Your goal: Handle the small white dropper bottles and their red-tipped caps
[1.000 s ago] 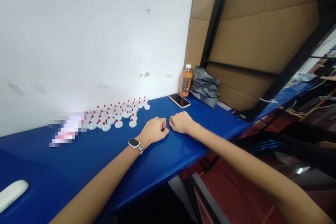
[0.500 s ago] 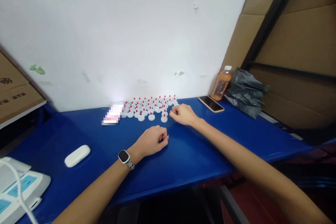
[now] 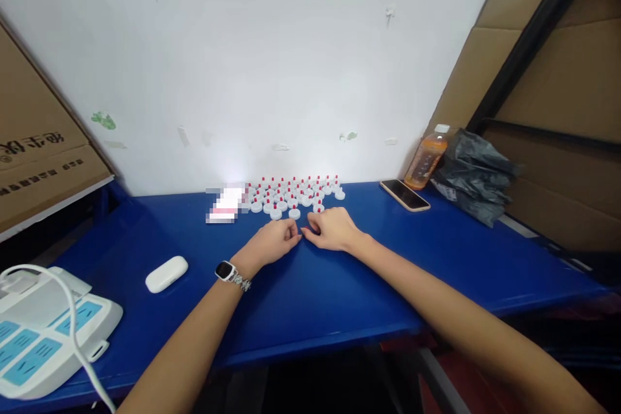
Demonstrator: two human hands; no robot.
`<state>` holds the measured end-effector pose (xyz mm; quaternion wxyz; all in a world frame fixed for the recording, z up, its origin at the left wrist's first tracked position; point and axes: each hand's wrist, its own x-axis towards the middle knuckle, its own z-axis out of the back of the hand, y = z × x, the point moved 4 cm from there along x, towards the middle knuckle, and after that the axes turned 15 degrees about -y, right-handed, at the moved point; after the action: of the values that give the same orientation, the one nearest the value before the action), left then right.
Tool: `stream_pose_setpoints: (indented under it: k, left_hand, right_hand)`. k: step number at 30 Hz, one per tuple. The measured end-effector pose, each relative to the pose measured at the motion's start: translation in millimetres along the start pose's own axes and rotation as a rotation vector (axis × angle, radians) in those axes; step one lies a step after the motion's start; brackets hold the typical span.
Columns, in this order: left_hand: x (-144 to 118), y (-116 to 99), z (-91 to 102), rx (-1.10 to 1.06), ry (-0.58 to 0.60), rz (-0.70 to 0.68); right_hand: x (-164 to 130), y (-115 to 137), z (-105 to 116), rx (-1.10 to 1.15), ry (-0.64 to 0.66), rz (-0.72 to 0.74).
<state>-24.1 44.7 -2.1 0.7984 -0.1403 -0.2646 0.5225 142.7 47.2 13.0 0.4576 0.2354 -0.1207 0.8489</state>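
Note:
Both my hands rest on the blue table [image 3: 339,291], just in front of a cluster of small white caps with red tips [image 3: 295,193] set in rows by the wall. My left hand [image 3: 272,242], with a watch [image 3: 227,271] on the wrist, has its fingers curled and pinched toward the right. My right hand [image 3: 330,230] is curled the same way, and the fingertips of both hands meet. Whether a small piece sits between the fingertips is hidden. The nearest caps lie a short way beyond my knuckles.
A phone [image 3: 405,195], an orange drink bottle [image 3: 427,165] and a grey plastic bag [image 3: 473,174] lie at the right rear. A white earbud case [image 3: 166,273] and a white power strip [image 3: 43,330] with cable sit left. Cardboard [image 3: 39,149] leans on both sides.
The view has swung left and down. My left hand moved forward and my right hand came back from the caps, so the fingertips meet again.

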Motion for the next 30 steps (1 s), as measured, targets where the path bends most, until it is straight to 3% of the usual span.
stream_pose_setpoints:
  k: [3,6,9,16,24,30]
  left_hand:
    - [0,-4,-1.6,0.016,-0.024,-0.011]
    - [0,-13,-5.9,-0.004,-0.030,-0.035]
    - [0,-27,-12.9,-0.063,-0.036,-0.072]
    - [5,-38,-23.6,-0.142,-0.094,-0.106]
    - [2,-29,-16.6,-0.194,-0.129,-0.047]
    - [2,-33,-10.3,-0.201,-0.156,-0.050]
  right_hand:
    - [-5,-27,8,0.096,-0.100,-0.180]
    - [-11,-65,15,0.098,-0.195,-0.472]
    - [-11,-95,11,0.087,-0.233,-0.678]
    - [4,-115,-14,0.134,-0.185,-0.675]
    - [0,-107,-14,0.178,-0.278,-0.633]
    - [-3,-104,-9,0.393,-0.321,-0.633]
